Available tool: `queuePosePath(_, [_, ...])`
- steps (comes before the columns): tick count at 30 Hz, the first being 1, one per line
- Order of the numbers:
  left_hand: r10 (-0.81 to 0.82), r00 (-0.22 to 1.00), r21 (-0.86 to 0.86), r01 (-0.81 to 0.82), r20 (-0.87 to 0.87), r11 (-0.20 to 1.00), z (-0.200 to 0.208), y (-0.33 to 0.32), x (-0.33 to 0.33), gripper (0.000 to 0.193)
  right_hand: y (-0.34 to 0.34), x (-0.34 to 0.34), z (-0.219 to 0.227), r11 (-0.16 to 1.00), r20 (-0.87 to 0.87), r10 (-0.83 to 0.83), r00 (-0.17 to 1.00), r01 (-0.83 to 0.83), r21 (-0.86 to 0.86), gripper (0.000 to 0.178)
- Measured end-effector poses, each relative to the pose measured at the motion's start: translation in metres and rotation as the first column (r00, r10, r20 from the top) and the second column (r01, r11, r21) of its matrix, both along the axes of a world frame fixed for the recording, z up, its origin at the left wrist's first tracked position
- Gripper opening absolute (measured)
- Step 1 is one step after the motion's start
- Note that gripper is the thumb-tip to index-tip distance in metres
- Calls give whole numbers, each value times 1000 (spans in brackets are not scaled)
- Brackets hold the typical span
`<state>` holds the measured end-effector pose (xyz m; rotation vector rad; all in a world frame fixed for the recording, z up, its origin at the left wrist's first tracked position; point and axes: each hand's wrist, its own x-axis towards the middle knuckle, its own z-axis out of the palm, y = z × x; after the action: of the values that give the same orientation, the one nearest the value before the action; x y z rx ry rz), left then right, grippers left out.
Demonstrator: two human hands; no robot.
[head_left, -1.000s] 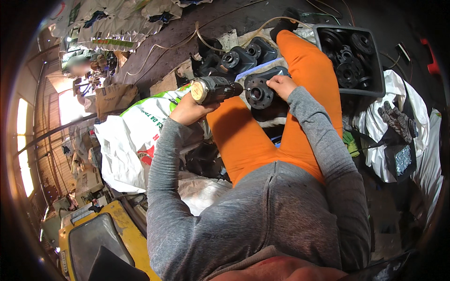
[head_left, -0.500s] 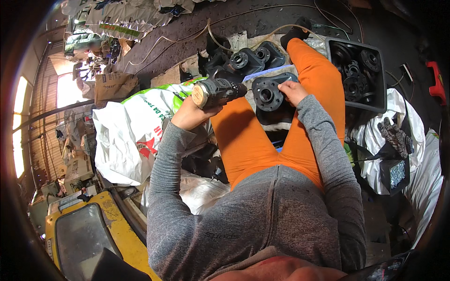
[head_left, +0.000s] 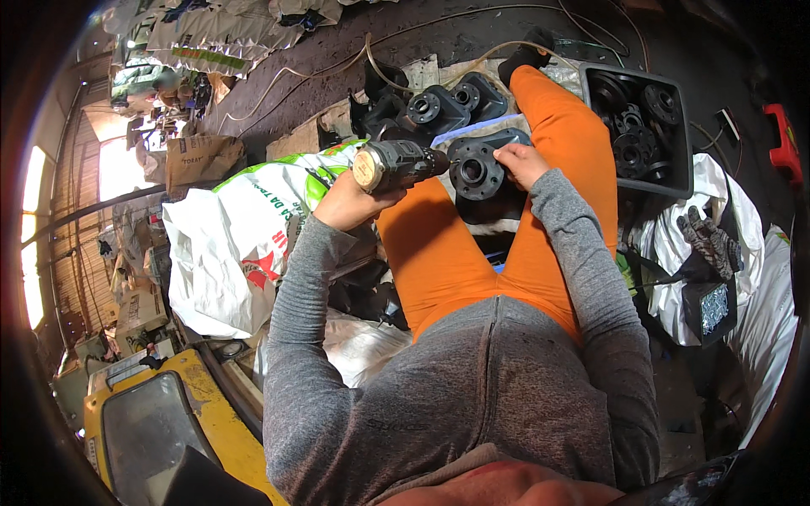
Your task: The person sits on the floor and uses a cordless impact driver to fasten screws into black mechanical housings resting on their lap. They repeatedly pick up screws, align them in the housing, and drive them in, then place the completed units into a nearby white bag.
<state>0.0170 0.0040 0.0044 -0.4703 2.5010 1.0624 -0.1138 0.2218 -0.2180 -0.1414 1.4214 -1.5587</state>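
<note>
My left hand [head_left: 348, 202] is closed round the grip of a dark cordless drill [head_left: 400, 165], held level with its chuck pointing right. The chuck end is right beside the left rim of a black flanged hub [head_left: 477, 171], which has a round centre hole and bolt holes around it. The hub faces up between my knees. My right hand [head_left: 523, 165] pinches at the hub's upper right rim with thumb and forefinger. Whether a small piece is also between those fingertips cannot be made out.
Several similar black hubs [head_left: 424, 106] lie beyond my knees. A grey bin [head_left: 688, 160] holds more black parts at right. Near it are a patterned glove [head_left: 710, 243] and a box of small metal pieces [head_left: 715, 312]. A white sack [head_left: 224, 253] lies at left; a hose [head_left: 369, 52] crosses the floor.
The drill has come slightly closer to the hub's left rim, narrowing the gap. My right hand stays at the opposite rim. The whole view has shifted slightly.
</note>
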Motion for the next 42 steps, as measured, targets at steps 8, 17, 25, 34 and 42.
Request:
queuePosePath(8, [44,997,-29,-43,58,999,13,7,-2,37,4,-1,11,999,105,6,995,-2,-40,30])
queuePosePath(17, [-28,998,-80,32,52,996,17,7,-3,37,0,1,-14,999,-70,-8,997,5,-42,32])
queuePosePath(25, [-33,993,-108,45,114,993,-15,-5,-17,36,-9,5,-22,992,-452,-5,892,61,109,40])
queuePosePath(34, [7,987,-32,-2,162,999,-15,-6,-21,35,-12,3,-19,986,-347,56,936,3,166,42])
queuePosePath(42, [-73,997,-84,75,22,994,-16,-2,-21,35,-14,2,-19,986,-336,61,940,-5,165,42])
